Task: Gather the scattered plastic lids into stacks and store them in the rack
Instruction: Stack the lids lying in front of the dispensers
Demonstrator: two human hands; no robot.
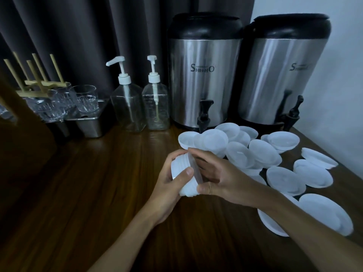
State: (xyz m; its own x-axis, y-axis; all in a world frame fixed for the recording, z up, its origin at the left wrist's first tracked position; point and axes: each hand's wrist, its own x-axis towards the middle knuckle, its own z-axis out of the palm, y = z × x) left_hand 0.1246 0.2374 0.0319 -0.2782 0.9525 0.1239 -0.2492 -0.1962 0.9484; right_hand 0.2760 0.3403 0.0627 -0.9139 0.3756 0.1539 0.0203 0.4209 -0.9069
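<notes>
Lid stack (pixel 180 165) sideways — axis L-R, L hand (pixel 169 191) & R hand (pixel 222 177) fingers (pixel 204 154) curled round it

I'm facing the left urn (pixel 204 79); the right urn (pixel 282 81) is standing just right of it, two pump bottles (pixel 127 108) just left, glasses (pixel 85 99) sitting farther left.

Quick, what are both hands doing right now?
Left hand: grips the stack of lids.
Right hand: holds the same stack's other end.

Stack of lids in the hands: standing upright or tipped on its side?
Tipped on its side: the stack of lids shows its rims edge-on, held between the left hand and right hand.
</notes>
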